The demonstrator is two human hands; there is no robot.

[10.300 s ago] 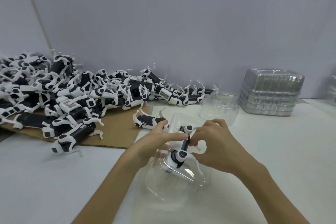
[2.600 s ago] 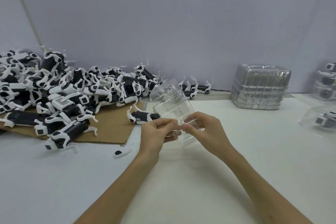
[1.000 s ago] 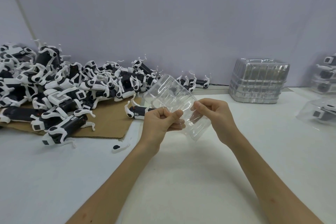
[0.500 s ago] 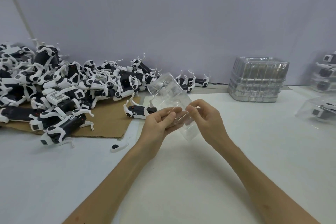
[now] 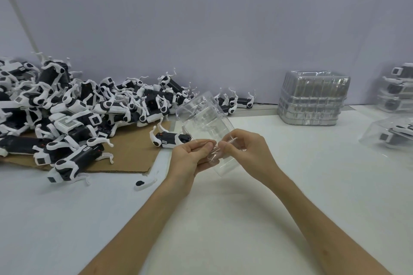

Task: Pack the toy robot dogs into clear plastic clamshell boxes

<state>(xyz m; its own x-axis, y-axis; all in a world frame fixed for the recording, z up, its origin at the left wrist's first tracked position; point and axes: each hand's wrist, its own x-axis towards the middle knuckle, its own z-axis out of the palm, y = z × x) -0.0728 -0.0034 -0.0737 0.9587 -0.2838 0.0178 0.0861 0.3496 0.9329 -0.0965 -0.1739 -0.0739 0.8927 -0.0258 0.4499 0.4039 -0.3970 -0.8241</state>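
An empty clear plastic clamshell box (image 5: 204, 118) is held tilted above the white table. My left hand (image 5: 192, 158) pinches its near edge from the left, and my right hand (image 5: 245, 152) pinches the same edge from the right, thumbs almost meeting. A single black-and-white toy robot dog (image 5: 171, 138) lies on its back just left of my left hand. A large pile of toy robot dogs (image 5: 67, 109) covers the cardboard sheet (image 5: 131, 156) at the left.
A stack of empty clamshells (image 5: 312, 98) stands at the back right. Packed boxes (image 5: 395, 91) are stacked at the far right, with one packed box (image 5: 391, 136) lying nearer. A loose white leg part (image 5: 145, 183) lies on the table by the cardboard.
Both hands keep working the near edge of the clamshell. The box has tilted slightly and my fingers have shifted closer together along its rim.
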